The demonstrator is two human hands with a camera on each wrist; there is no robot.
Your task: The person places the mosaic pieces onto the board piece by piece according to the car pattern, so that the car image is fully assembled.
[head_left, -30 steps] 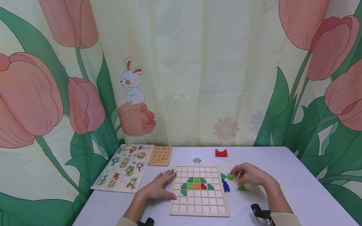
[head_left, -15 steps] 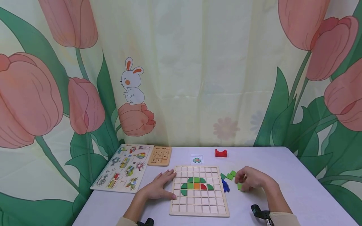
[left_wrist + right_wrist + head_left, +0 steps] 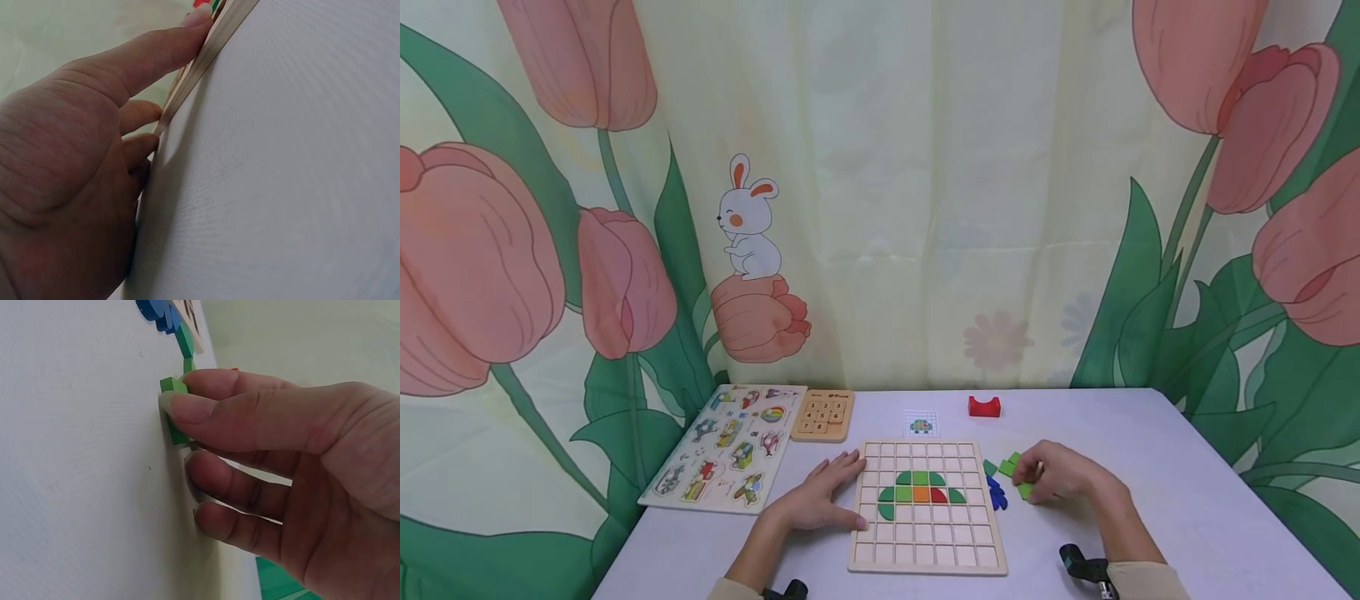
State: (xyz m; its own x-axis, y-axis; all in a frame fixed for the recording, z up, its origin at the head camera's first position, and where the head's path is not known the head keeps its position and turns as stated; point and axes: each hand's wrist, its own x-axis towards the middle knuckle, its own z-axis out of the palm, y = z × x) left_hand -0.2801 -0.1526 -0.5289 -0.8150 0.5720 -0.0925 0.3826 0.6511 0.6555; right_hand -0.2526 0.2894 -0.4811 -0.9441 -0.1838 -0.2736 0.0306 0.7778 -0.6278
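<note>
Fingers [image 3: 215,475], R hand [image 3: 1060,473], narrow, lt-green block [image 3: 177,433] btwn them, R of board [image 3: 927,552]

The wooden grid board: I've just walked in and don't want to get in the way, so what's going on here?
A person's left hand touches the left edge of the wooden grid board. Their right hand pinches a light green tile to the right of it. Set in the grid are green tiles, an orange tile and a red tile; most cells hold none. Blue pieces lie just beside the board's right edge, and a small printed card lies beyond it.
</note>
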